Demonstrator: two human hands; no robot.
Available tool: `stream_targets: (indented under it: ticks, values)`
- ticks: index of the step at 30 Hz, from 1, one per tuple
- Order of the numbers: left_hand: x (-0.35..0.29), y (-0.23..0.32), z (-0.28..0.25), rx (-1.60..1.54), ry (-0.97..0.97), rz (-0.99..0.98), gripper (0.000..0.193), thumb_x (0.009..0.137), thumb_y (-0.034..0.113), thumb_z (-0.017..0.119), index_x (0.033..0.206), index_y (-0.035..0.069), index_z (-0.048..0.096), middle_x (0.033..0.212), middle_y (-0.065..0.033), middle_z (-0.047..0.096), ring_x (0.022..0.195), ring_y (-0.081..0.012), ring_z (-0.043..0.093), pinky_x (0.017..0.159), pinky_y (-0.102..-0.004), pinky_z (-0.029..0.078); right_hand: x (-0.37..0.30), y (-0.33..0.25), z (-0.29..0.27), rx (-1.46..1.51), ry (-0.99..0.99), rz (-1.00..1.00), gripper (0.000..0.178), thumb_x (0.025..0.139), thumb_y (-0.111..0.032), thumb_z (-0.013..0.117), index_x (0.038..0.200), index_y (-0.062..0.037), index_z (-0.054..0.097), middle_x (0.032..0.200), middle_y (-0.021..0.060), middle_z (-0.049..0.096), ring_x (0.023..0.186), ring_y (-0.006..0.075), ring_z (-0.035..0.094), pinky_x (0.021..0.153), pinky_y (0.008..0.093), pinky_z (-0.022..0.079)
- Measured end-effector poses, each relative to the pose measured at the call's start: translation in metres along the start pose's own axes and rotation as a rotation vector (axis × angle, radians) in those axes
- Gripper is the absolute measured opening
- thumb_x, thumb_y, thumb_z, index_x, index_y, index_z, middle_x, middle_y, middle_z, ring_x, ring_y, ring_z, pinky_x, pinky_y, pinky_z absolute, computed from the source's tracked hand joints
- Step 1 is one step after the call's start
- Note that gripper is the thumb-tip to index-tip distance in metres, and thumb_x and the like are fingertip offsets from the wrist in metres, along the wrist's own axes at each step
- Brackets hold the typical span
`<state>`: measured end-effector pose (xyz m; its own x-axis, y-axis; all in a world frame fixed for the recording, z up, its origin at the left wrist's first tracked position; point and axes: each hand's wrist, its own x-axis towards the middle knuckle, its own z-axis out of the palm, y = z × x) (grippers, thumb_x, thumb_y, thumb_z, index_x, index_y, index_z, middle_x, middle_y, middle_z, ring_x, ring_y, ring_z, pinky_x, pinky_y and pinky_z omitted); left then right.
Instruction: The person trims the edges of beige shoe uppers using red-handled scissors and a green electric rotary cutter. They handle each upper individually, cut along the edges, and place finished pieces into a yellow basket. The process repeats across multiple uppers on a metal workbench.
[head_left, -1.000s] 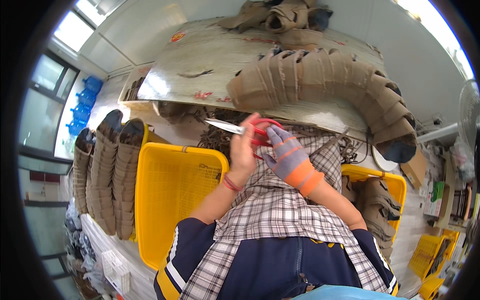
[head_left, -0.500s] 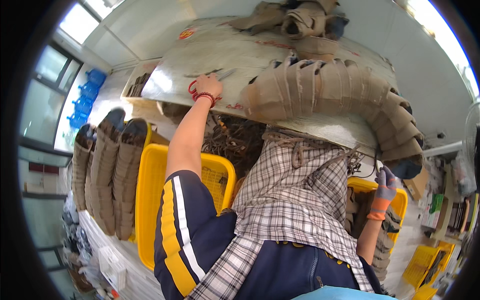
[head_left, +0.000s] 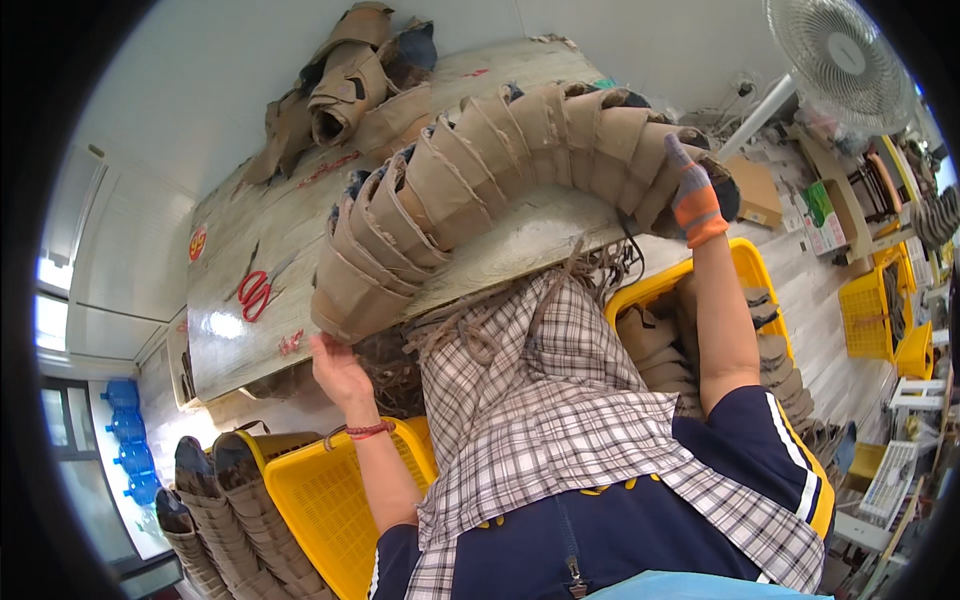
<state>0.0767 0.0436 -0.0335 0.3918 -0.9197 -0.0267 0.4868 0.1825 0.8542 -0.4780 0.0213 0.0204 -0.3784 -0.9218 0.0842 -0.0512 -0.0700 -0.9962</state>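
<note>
A long curved row of nested brown fabric shoe uppers [head_left: 470, 180] with dark linings lies across the worktable [head_left: 225, 350]. My bare left hand [head_left: 343, 378], with a red bracelet at the wrist, is open at the row's left end, its fingertips close against the lowest upper. On the right end, my right hand [head_left: 692, 195], in a grey and orange glove, grips the row with one digit pointing upward along it; the other fingers are mostly hidden. Red-handled scissors [head_left: 256, 294] lie on the table left of the row, apart from both hands.
A loose heap of brown uppers [head_left: 350, 95] sits at the table's back. Yellow baskets stand below, one at left [head_left: 350, 480] and one at right [head_left: 745, 265] holding stacked uppers. More stacks [head_left: 235, 500] stand far left. A white fan [head_left: 840, 55] rises at upper right.
My left hand has left the scissors on the table and come to the row's left end. The right hand has risen from below onto the right end. The view has turned right.
</note>
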Motion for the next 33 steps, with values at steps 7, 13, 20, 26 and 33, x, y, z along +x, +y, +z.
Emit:
stream_targets:
  ticks: [7, 13, 20, 26, 33]
  values:
    - [0.044, 0.005, 0.0, -0.145, -0.329, -0.317, 0.054, 0.089, 0.03, 0.059, 0.131, 0.0, 0.045, 0.129, -0.0121, 0.052, 0.118, -0.0272, 0.049, 0.101, -0.0427, 0.037, 0.027, -0.017, 0.042, 0.423, -0.071, 0.105, 0.035, 0.083, -0.016, 0.067, 0.113, 0.0005, 0.062, 0.114, 0.0038, 0.061, 0.105, 0.0127, 0.056, 0.091, 0.0263, 0.043]
    - [0.05, 0.006, 0.024, -0.206, -0.49, -0.366, 0.054, 0.082, 0.019, 0.055, 0.131, -0.001, 0.045, 0.127, -0.0146, 0.053, 0.116, -0.0297, 0.052, 0.1, -0.0445, 0.04, 0.035, -0.049, 0.06, 0.148, -0.249, 0.001, 0.03, 0.079, -0.009, 0.069, 0.107, -0.0016, 0.063, 0.103, 0.0035, 0.064, 0.094, 0.0144, 0.061, 0.085, 0.0286, 0.048]
    - [0.062, 0.06, -0.001, -0.25, -0.47, -0.367, 0.059, 0.076, 0.019, 0.054, 0.129, -0.004, 0.045, 0.126, -0.018, 0.053, 0.114, -0.0314, 0.053, 0.099, -0.0445, 0.041, 0.021, -0.091, 0.089, 0.133, -0.461, 0.001, 0.034, 0.077, -0.003, 0.067, 0.11, 0.0013, 0.059, 0.102, 0.007, 0.064, 0.092, 0.0172, 0.061, 0.084, 0.0312, 0.05]
    - [0.049, 0.127, -0.087, -0.157, -0.289, -0.179, 0.063, 0.075, 0.024, 0.056, 0.13, -0.005, 0.043, 0.128, -0.0192, 0.051, 0.114, -0.0331, 0.052, 0.1, -0.0443, 0.041, 0.011, -0.07, 0.126, 0.219, -0.677, 0.35, 0.039, 0.077, -0.003, 0.067, 0.115, -0.0002, 0.057, 0.103, 0.0082, 0.064, 0.093, 0.0183, 0.062, 0.084, 0.0327, 0.051]
    - [0.062, 0.095, -0.161, -0.191, -0.277, -0.161, 0.068, 0.078, 0.031, 0.059, 0.136, 0.001, 0.038, 0.134, -0.0161, 0.045, 0.121, -0.0324, 0.045, 0.102, -0.0469, 0.037, 0.005, -0.016, 0.154, -0.085, -0.562, -0.138, 0.038, 0.085, -0.012, 0.06, 0.119, 0.0031, 0.053, 0.11, 0.0115, 0.062, 0.099, 0.0198, 0.061, 0.087, 0.032, 0.051]
